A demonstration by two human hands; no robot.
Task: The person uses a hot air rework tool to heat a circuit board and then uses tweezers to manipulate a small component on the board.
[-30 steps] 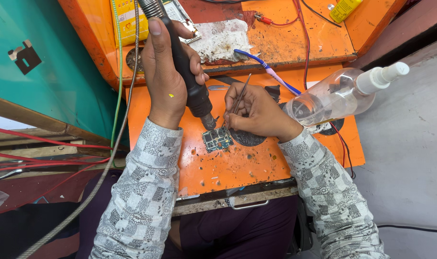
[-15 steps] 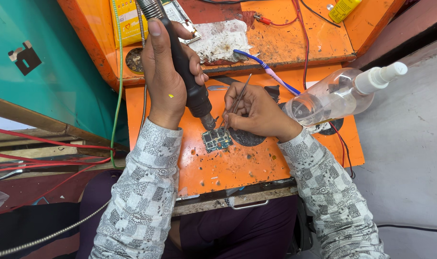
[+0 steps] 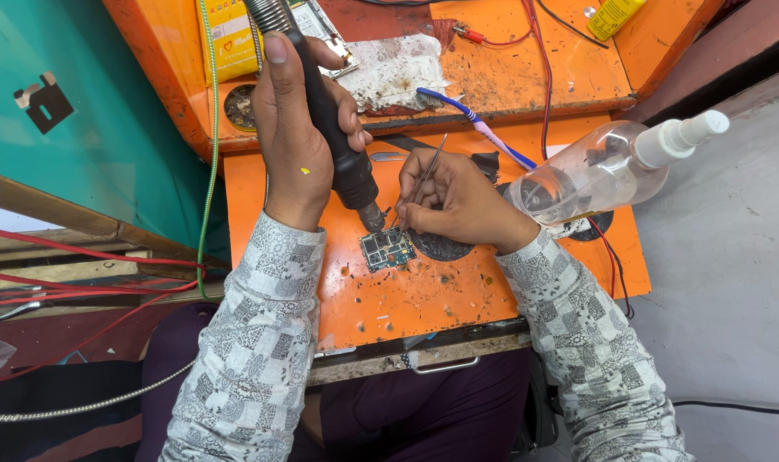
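At the middle of the orange tabletop (image 3: 424, 299), the left hand (image 3: 300, 128) grips a black hot-air tool (image 3: 334, 128) and points its metal tip down at a small circuit board (image 3: 387, 250). The right hand (image 3: 458, 197) pinches thin metal tweezers (image 3: 424, 175), and their points sit at the top edge of the board, just beside the tool's tip. Since a second ago almost nothing has moved: both hands stay in the same spots and the board lies where it was. So the careful work on one tiny spot of the board seems to go on, with heat and tweezers held steady.

Near the right hand lies a clear spray bottle (image 3: 603, 167) on its side. Behind the hands, on a raised orange shelf (image 3: 509, 77), rest a blue toothbrush (image 3: 471, 120) and a dirty white cloth (image 3: 389, 73). Red wires (image 3: 73, 248) run along the left, next to a green wall (image 3: 107, 128). The floor (image 3: 723, 282) on the right is grey.
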